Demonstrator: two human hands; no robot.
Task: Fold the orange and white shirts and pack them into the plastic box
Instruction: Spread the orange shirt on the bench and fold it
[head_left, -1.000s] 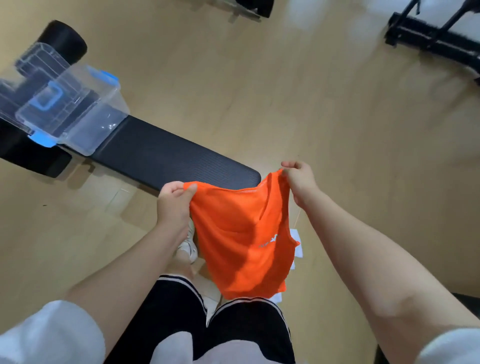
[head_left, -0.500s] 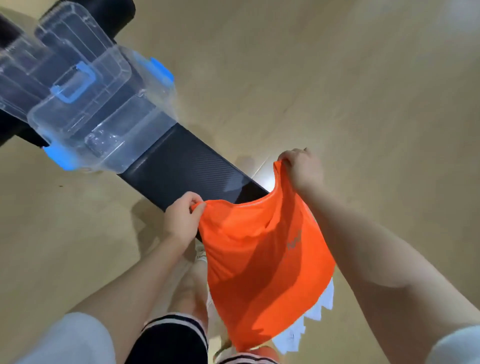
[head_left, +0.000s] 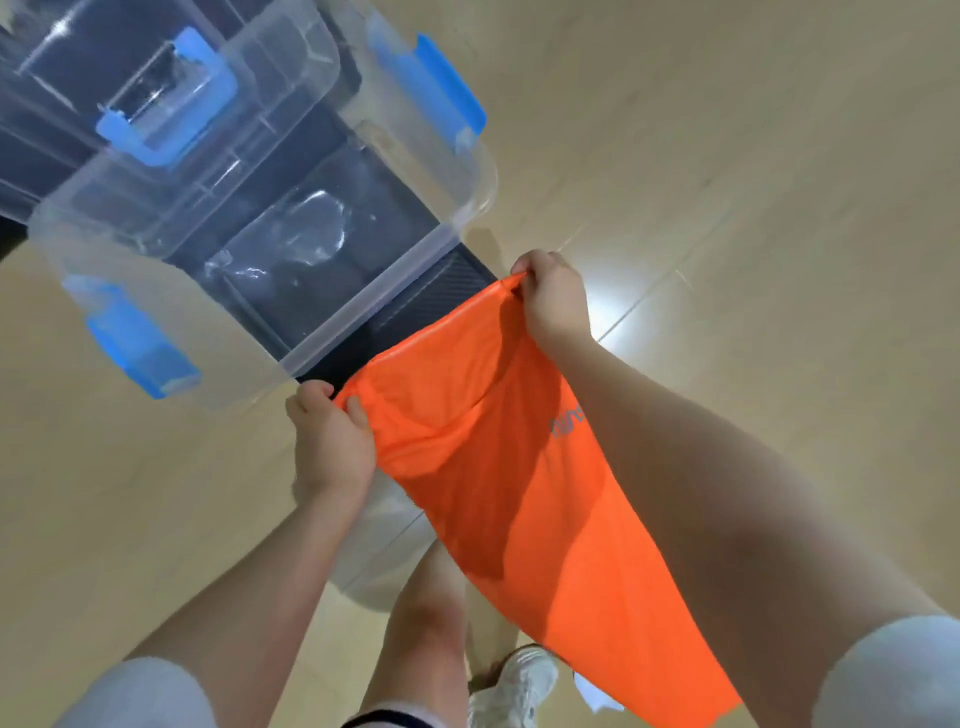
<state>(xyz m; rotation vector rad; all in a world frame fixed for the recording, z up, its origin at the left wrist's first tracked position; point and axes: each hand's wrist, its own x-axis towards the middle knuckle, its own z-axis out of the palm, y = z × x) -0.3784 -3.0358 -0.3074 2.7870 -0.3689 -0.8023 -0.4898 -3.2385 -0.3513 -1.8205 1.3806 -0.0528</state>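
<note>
An orange shirt (head_left: 519, 493) hangs stretched between my two hands, just in front of the near rim of the clear plastic box (head_left: 363, 312). My left hand (head_left: 332, 441) pinches its left top corner. My right hand (head_left: 553, 299) grips the right top corner, a little higher and farther away. The box stands open on a black padded bench (head_left: 457, 280), with blue latches on its sides. Its clear lid (head_left: 171, 98) with a blue handle leans behind it. A scrap of white cloth (head_left: 597, 693) shows below the orange shirt near my shoe; the rest is hidden.
Light wooden floor (head_left: 753, 182) lies all around the bench. My legs and a white shoe (head_left: 511, 686) are below the shirt. A pale heap (head_left: 382, 545) sits under my left wrist, blurred.
I have stepped closer to the box, which now fills the upper left. Both hands have carried the orange shirt forward to the box's near rim, still gripping its top corners.
</note>
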